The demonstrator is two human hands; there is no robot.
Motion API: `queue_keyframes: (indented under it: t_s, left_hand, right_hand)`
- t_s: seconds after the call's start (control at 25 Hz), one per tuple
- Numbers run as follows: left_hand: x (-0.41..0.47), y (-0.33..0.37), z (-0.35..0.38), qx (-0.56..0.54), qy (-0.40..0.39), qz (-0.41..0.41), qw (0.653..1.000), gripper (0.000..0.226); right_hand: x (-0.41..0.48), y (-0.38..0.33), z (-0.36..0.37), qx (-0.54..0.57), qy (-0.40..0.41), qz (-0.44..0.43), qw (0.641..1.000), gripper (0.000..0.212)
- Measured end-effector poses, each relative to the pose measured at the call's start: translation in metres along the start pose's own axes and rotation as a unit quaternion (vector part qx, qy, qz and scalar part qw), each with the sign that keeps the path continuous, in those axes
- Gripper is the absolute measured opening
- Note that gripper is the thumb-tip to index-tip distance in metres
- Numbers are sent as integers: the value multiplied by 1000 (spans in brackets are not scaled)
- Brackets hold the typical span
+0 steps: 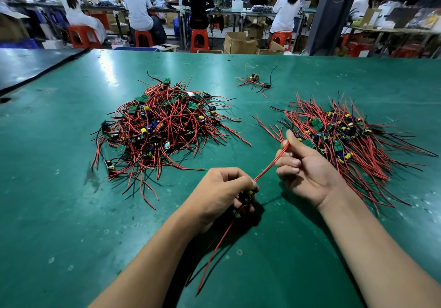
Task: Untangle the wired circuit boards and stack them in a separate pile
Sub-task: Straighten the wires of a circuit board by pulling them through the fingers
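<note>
Fingers (238, 180) of the left hand (218, 194) curl round a board (245, 195), right hand (306, 170) pinching its red wire (267, 168) beside the neater pile (346, 136).

One tangled pile (162, 126), one neater pile (346, 138), one small cluster (256, 82), one held board (246, 196), one left hand (219, 188), one right hand (305, 169)

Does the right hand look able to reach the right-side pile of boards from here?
Probably yes: the right hand sits at the near edge of that pile, nothing between, though its fingers pinch a red wire.
</note>
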State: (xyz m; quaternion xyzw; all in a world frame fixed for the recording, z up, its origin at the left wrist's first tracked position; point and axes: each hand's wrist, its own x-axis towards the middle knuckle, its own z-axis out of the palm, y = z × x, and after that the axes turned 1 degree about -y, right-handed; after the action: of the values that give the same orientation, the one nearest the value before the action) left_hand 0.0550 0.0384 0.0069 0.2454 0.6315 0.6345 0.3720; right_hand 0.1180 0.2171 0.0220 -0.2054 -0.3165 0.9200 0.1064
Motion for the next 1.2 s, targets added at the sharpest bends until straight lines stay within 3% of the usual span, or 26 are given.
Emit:
queue_keyframes:
  t_s: [0.12,0.24,0.4,0.68,0.8,0.96,1.2]
  left_hand:
    - [0,0,0,-25,3,-5,1000,20]
    - [1,-1,1,-60,8,-5,998,13]
    - [2,-1,1,-92,13,-9,996,10]
    - [2,0,-3,-104,2,-30,994,17]
    - [3,-1,-2,-107,2,-27,994,13]
    - [5,-4,-1,-118,10,-7,993,14]
    - [5,-6,0,-135,18,6,991,13]
  right_hand:
    - [2,6,-1,-63,40,-79,994,28]
    - [4,13,0,-139,49,-102,984,33]
    - [4,18,-2,-187,36,-85,978,39]
    - [3,17,-10,-203,-93,-63,973,25]
    - [3,21,-10,-246,-97,-42,963,21]
    - [0,28,-9,-328,-117,-20,937,33]
    - [-2,26,-11,-330,-153,19,931,42]
